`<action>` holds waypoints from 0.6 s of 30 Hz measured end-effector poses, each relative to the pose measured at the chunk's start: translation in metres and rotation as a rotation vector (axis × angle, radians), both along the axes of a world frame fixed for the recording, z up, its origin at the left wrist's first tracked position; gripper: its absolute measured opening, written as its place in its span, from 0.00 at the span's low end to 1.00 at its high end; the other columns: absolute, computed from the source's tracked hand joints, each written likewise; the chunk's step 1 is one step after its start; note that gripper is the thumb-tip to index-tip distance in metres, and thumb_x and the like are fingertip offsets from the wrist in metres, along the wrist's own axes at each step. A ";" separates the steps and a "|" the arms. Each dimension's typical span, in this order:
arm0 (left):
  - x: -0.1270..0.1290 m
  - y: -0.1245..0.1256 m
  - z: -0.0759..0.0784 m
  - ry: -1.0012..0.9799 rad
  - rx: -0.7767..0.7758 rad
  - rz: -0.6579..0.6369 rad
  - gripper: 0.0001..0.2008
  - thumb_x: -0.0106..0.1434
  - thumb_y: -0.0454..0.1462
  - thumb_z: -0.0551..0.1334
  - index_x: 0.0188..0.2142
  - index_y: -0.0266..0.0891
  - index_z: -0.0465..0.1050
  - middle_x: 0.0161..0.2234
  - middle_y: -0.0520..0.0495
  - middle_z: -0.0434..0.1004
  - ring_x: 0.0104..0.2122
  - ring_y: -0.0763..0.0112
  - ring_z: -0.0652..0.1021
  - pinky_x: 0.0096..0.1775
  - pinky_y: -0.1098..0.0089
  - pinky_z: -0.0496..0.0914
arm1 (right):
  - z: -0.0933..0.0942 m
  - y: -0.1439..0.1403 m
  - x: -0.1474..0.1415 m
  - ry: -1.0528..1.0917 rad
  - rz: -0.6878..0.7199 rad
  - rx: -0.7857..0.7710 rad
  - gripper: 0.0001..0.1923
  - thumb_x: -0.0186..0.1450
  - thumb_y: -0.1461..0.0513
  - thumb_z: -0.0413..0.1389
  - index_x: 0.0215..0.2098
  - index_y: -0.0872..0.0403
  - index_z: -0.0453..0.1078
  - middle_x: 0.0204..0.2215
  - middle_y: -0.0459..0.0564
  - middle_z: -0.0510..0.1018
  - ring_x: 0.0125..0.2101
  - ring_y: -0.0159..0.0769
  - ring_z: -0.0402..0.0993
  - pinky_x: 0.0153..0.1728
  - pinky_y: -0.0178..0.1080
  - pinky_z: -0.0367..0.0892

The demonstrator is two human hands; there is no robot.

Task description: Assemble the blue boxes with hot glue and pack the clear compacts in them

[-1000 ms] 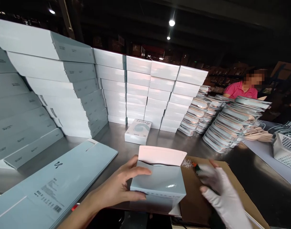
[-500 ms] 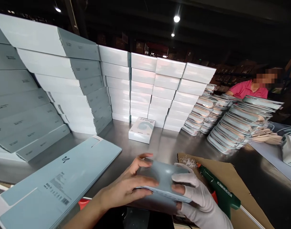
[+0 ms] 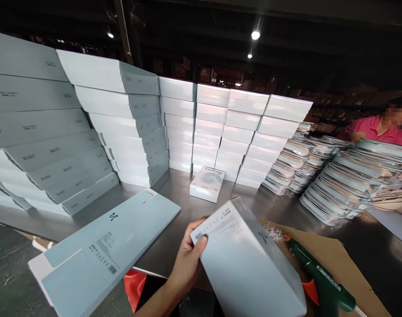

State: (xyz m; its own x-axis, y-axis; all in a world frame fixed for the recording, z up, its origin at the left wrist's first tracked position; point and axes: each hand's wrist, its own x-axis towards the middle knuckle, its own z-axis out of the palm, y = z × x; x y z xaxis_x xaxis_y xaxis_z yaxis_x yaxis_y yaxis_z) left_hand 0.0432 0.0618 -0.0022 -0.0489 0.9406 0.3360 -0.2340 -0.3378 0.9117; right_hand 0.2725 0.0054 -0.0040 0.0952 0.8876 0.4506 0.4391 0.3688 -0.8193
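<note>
Pale-blue box [image 3: 250, 259] is closed and tilted up above the tabletop [image 3: 174, 193], my left hand [image 3: 188, 259] with fingers clamped on its near corner; right hand out of sight. Glue gun [image 3: 319, 281] lies set aside; stacking looks left.

A packing workshop in a dim warehouse: stacked boxes [image 3: 227, 127] line a steel surface [image 3: 174, 193], beside piled sealed packs [image 3: 339, 185] and a glue gun [image 3: 319, 281].

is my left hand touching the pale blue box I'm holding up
Touching. The head view shows the left hand gripping the pale blue box at its near-left corner, thumb pressed on the printed face.
</note>
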 end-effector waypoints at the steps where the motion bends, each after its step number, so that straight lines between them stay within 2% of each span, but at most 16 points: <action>1: 0.001 0.000 -0.001 0.020 -0.026 0.009 0.22 0.73 0.51 0.57 0.60 0.44 0.65 0.55 0.34 0.79 0.47 0.51 0.84 0.43 0.58 0.80 | 0.006 -0.001 -0.005 0.008 0.009 -0.006 0.24 0.71 0.48 0.58 0.61 0.49 0.69 0.58 0.56 0.75 0.54 0.47 0.75 0.51 0.54 0.75; 2: -0.001 0.000 0.000 0.046 -0.040 0.032 0.25 0.71 0.51 0.60 0.62 0.44 0.63 0.58 0.33 0.77 0.52 0.48 0.82 0.46 0.55 0.79 | 0.017 0.000 -0.009 0.008 0.004 -0.009 0.22 0.71 0.49 0.59 0.58 0.51 0.70 0.56 0.55 0.77 0.51 0.46 0.77 0.49 0.52 0.77; 4: -0.016 0.003 0.006 0.120 -0.031 0.109 0.28 0.69 0.50 0.63 0.63 0.47 0.61 0.64 0.34 0.70 0.62 0.46 0.74 0.55 0.51 0.75 | 0.045 0.014 -0.019 -0.140 -0.075 -0.046 0.23 0.69 0.50 0.61 0.56 0.54 0.70 0.48 0.54 0.82 0.44 0.44 0.82 0.43 0.47 0.79; 5: -0.028 0.004 0.010 0.170 -0.011 0.155 0.26 0.68 0.50 0.63 0.62 0.48 0.63 0.65 0.36 0.68 0.66 0.47 0.69 0.59 0.50 0.72 | 0.062 0.029 -0.025 -0.253 -0.136 -0.066 0.24 0.66 0.51 0.63 0.55 0.54 0.70 0.44 0.52 0.83 0.40 0.44 0.83 0.39 0.44 0.80; 6: -0.042 0.006 0.015 0.229 0.014 0.201 0.23 0.68 0.49 0.63 0.59 0.48 0.66 0.64 0.37 0.69 0.68 0.48 0.67 0.62 0.49 0.68 | 0.078 0.048 -0.032 -0.490 -0.222 -0.116 0.27 0.62 0.52 0.65 0.56 0.51 0.68 0.41 0.50 0.85 0.38 0.44 0.83 0.35 0.42 0.80; 7: -0.057 0.007 0.020 0.297 0.040 0.242 0.19 0.68 0.49 0.62 0.54 0.47 0.69 0.62 0.38 0.72 0.68 0.49 0.66 0.64 0.48 0.65 | 0.092 0.070 -0.041 -0.586 -0.226 -0.111 0.34 0.59 0.54 0.68 0.61 0.50 0.66 0.47 0.51 0.84 0.42 0.47 0.83 0.40 0.44 0.80; 8: -0.073 0.008 0.025 0.373 0.060 0.281 0.15 0.67 0.48 0.62 0.50 0.47 0.72 0.59 0.39 0.74 0.68 0.49 0.65 0.65 0.47 0.62 | 0.103 0.095 -0.051 -0.644 -0.199 -0.094 0.37 0.57 0.56 0.70 0.62 0.48 0.65 0.53 0.52 0.82 0.48 0.48 0.82 0.46 0.46 0.78; 9: -0.089 0.009 0.029 0.453 0.074 0.319 0.13 0.67 0.48 0.62 0.47 0.47 0.74 0.57 0.40 0.76 0.68 0.49 0.65 0.66 0.46 0.60 | 0.111 0.121 -0.063 -0.719 -0.170 -0.082 0.35 0.56 0.58 0.71 0.60 0.49 0.68 0.57 0.53 0.79 0.52 0.50 0.79 0.49 0.47 0.77; 11: -0.119 0.013 0.035 0.618 0.074 0.400 0.14 0.66 0.49 0.61 0.45 0.47 0.75 0.56 0.39 0.78 0.68 0.46 0.65 0.66 0.44 0.60 | 0.115 0.170 -0.087 -0.845 -0.101 -0.062 0.31 0.60 0.60 0.70 0.59 0.52 0.69 0.62 0.56 0.74 0.59 0.53 0.73 0.55 0.52 0.74; 14: -0.164 0.022 0.038 0.866 0.010 0.523 0.21 0.63 0.53 0.58 0.47 0.43 0.75 0.56 0.35 0.78 0.68 0.41 0.64 0.65 0.42 0.60 | 0.102 0.220 -0.119 -0.990 -0.049 -0.060 0.23 0.68 0.61 0.64 0.60 0.53 0.70 0.66 0.57 0.68 0.63 0.53 0.67 0.57 0.58 0.71; 16: -0.195 0.030 0.034 1.032 -0.090 0.604 0.28 0.61 0.55 0.55 0.50 0.38 0.74 0.58 0.28 0.76 0.66 0.34 0.65 0.63 0.38 0.60 | 0.091 0.234 -0.133 -1.042 -0.054 -0.070 0.22 0.69 0.60 0.63 0.60 0.52 0.70 0.66 0.56 0.67 0.63 0.53 0.67 0.57 0.59 0.70; 18: -0.222 0.038 0.025 1.194 -0.235 0.655 0.33 0.57 0.57 0.57 0.50 0.32 0.74 0.56 0.20 0.75 0.63 0.24 0.66 0.58 0.32 0.61 | 0.086 0.231 -0.138 -1.065 -0.063 -0.055 0.25 0.68 0.60 0.64 0.62 0.53 0.68 0.67 0.57 0.65 0.65 0.56 0.64 0.59 0.62 0.68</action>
